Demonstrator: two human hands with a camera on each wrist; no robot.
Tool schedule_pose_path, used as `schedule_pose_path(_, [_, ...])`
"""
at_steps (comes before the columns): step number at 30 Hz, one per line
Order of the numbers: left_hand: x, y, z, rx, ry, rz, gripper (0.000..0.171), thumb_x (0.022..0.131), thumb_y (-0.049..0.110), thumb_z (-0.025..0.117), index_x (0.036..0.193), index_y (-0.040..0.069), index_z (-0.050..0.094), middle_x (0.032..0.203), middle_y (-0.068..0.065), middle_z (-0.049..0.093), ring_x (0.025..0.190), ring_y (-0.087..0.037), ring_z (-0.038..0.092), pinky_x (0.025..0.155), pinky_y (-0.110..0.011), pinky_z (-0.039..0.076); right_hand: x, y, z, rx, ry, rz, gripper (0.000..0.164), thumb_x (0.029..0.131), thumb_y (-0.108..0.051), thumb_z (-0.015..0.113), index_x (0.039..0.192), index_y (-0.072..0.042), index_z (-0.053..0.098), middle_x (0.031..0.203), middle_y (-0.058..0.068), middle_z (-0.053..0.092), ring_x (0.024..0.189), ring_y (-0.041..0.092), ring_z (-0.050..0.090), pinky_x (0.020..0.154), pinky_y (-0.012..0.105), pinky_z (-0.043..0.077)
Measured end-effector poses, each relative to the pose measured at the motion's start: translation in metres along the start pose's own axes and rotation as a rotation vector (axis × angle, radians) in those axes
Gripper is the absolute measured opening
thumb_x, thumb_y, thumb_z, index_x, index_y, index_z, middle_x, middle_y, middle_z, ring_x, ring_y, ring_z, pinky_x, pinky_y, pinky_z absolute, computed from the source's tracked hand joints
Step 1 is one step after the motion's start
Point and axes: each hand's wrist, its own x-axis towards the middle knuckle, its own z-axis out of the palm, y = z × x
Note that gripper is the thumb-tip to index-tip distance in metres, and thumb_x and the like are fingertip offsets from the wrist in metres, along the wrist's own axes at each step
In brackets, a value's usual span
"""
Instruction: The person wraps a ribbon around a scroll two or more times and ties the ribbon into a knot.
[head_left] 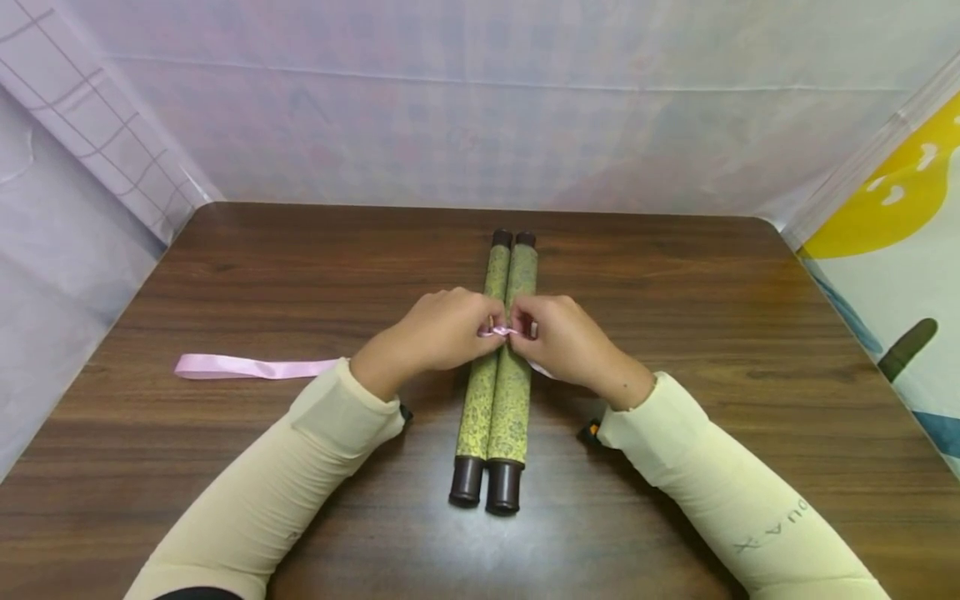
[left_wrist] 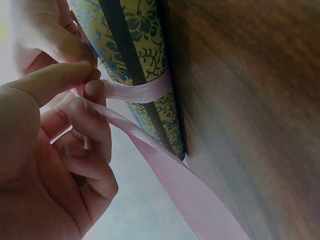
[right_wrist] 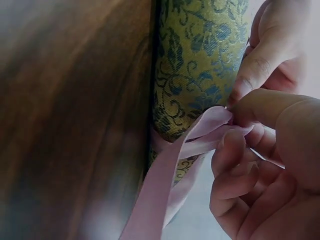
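Two yellow-green, floral-patterned scroll rolls [head_left: 510, 400] with dark end knobs lie side by side, lengthwise on the table. A pink ribbon [left_wrist: 145, 91] wraps round them near their middle. Over the rolls, the left hand [head_left: 453, 327] pinches the ribbon between thumb and fingertips. Close beside it, the right hand [head_left: 566, 340] pinches the ribbon too, and the two hands' fingertips nearly meet at a small twist. In the right wrist view, a ribbon loop [right_wrist: 215, 120] stands up by the right fingertips and a tail hangs down. The fingers partly hide the crossing.
The brown wood-grain table [head_left: 300, 267] has a rounded far edge. A long ribbon end [head_left: 255, 367] stretches left over the tabletop, passing under the left sleeve [head_left: 300, 458]. Pale curtains [head_left: 480, 108] hang behind the table, and a patterned cloth [head_left: 900, 217] hangs at the right.
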Motion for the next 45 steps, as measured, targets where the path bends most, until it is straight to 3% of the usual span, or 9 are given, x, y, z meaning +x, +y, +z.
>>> schedule_pose_path(9, [0.0002, 0.0003, 0.0007, 0.011, 0.002, 0.003, 0.01, 0.089, 0.03, 0.059, 0.092, 0.024, 0.066, 0.075, 0.008, 0.061, 0.065, -0.01, 0.054, 0.056, -0.034, 0.047, -0.0011, 0.0012, 0.0008, 0.001, -0.011, 0.016, 0.012, 0.081, -0.01, 0.062, 0.075, -0.015, 0.053, 0.06, -0.002, 0.055, 0.05, 0.009, 0.048, 0.043, 0.024, 0.042])
schedule_pose_path(15, [0.0005, 0.0002, 0.0004, 0.015, -0.008, -0.006, 0.01, 0.09, 0.031, 0.058, 0.091, 0.024, 0.065, 0.074, 0.007, 0.061, 0.065, -0.011, 0.054, 0.056, -0.035, 0.047, -0.0009, 0.001, 0.001, 0.003, -0.021, 0.047, 0.004, 0.085, -0.014, 0.061, 0.086, -0.011, 0.06, 0.061, -0.001, 0.059, 0.049, 0.008, 0.051, 0.043, 0.026, 0.045])
schedule_pose_path(20, [0.0006, 0.0002, -0.0001, 0.013, -0.019, -0.017, 0.012, 0.091, 0.033, 0.058, 0.093, 0.023, 0.065, 0.074, 0.007, 0.061, 0.065, -0.012, 0.055, 0.056, -0.036, 0.047, -0.0002, 0.0008, 0.0004, -0.009, -0.022, 0.031, 0.01, 0.088, -0.015, 0.059, 0.092, -0.01, 0.067, 0.059, -0.002, 0.058, 0.047, 0.008, 0.049, 0.042, 0.026, 0.044])
schedule_pose_path(33, [0.0006, -0.0002, 0.0003, 0.019, -0.025, -0.029, 0.012, 0.091, 0.034, 0.057, 0.092, 0.024, 0.064, 0.069, 0.005, 0.058, 0.061, -0.012, 0.052, 0.052, -0.033, 0.044, 0.0008, 0.0005, -0.0017, 0.01, 0.048, 0.043, 0.005, 0.082, -0.014, 0.069, 0.08, -0.011, 0.072, 0.061, -0.003, 0.065, 0.051, 0.003, 0.054, 0.046, 0.023, 0.049])
schedule_pose_path(45, [0.0002, 0.0006, 0.0002, 0.022, -0.027, -0.031, 0.013, 0.092, 0.035, 0.056, 0.09, 0.024, 0.062, 0.067, 0.004, 0.056, 0.059, -0.013, 0.052, 0.051, -0.032, 0.043, 0.0005, -0.0017, -0.0017, 0.03, 0.05, 0.072, 0.005, 0.085, -0.013, 0.066, 0.085, -0.011, 0.071, 0.067, -0.004, 0.067, 0.053, 0.004, 0.055, 0.048, 0.024, 0.05])
